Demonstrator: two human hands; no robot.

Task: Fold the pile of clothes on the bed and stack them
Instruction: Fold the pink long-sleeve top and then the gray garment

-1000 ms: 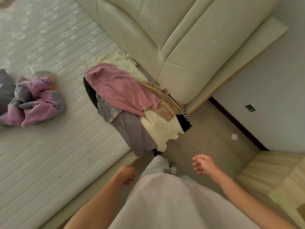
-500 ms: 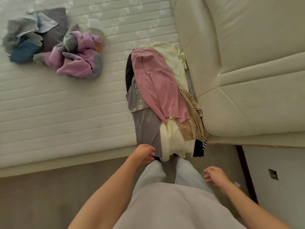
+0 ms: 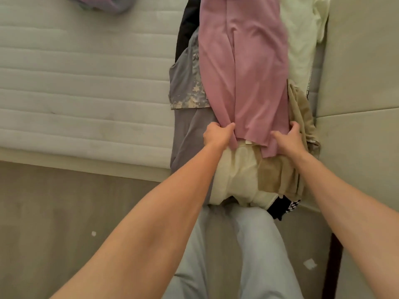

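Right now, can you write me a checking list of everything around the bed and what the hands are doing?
Surface: white quilted mattress, with the clothes lying at its right end.
Job's things: pile of clothes hanging over the bed's edge; pink garment on top, over a cream garment, a tan garment, a grey garment and a camouflage garment.
Clutter: a second bundle of clothes at the top edge, mostly cut off; paper scraps on the floor.
Hands: left hand and right hand each grip the pink garment's near edge.
Cables: nothing seen.
Surroundings: cream padded headboard on the right, grey floor below.
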